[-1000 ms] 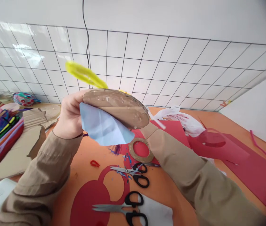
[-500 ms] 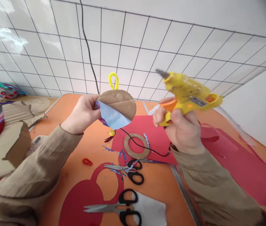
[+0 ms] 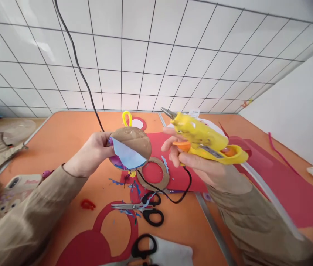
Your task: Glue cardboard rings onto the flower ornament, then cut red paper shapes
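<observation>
Disc of brown cardboard (image 3: 132, 136), raised over the orange tabletop (image 3: 70, 129) in the left hand (image 3: 91, 154).
Fingers (image 3: 105, 150) pinch its left edge, beside a light-blue triangular flap (image 3: 128, 155); the right hand (image 3: 204, 167) grips a yellow plastic glue gun (image 3: 199, 133), a gap between metal nozzle (image 3: 169, 112) and disc. Below, a brown cardboard ring (image 3: 164, 180) overlaps red paper (image 3: 180, 177); the tabletop's far edge borders white tiles (image 3: 134, 55).

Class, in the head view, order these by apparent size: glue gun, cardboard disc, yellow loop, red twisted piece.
1. Glue gun
2. Cardboard disc
3. Yellow loop and red twisted piece: too alike to rank
</observation>
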Available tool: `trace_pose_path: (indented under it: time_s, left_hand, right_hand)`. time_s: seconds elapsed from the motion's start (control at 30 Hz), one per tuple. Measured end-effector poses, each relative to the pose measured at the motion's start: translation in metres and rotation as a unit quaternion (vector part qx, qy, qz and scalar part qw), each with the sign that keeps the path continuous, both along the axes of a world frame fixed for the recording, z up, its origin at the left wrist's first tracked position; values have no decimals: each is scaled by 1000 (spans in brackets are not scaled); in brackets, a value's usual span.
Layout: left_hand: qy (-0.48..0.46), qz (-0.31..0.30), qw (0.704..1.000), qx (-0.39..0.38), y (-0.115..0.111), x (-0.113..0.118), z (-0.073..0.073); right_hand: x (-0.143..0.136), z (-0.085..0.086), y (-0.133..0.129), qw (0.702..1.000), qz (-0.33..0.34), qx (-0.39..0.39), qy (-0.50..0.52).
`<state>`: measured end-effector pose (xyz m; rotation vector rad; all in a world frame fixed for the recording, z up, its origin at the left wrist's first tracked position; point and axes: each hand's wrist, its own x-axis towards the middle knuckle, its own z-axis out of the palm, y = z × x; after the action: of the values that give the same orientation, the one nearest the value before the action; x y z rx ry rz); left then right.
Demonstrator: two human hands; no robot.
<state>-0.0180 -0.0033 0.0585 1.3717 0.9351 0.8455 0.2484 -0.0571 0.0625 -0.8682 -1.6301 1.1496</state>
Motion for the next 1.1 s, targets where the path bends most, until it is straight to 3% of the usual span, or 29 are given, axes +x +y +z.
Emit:
trace_pose_path:
  time_s: [0.27,0.43,0.63,0.87,1.0,1.1]
  left_hand:
    - [26,-6,1000,-10,0,4,-5]
    - [43,-13,999,-16,2,2,-4]
    - [61,-41,997,-13,4,-3,-2]
    - [81,-157,984,-29,17,-21,-9]
    - [19,-278,960,-14,18,-25,-9]
    - [-6,-343,939,11,6,-11,-8]
  right_hand:
    - [-2,-3,3,997,-23,-42,-67]
    - [3,-1,4,997,4,-41,-68]
    - [1,2,8,992,32,-109,47]
    - [2,1,12,991,-15,-131,11]
    - [3,-12,18,992,-25,-124,-21]
    - [-9,-27,19,996,-39,-83,22]
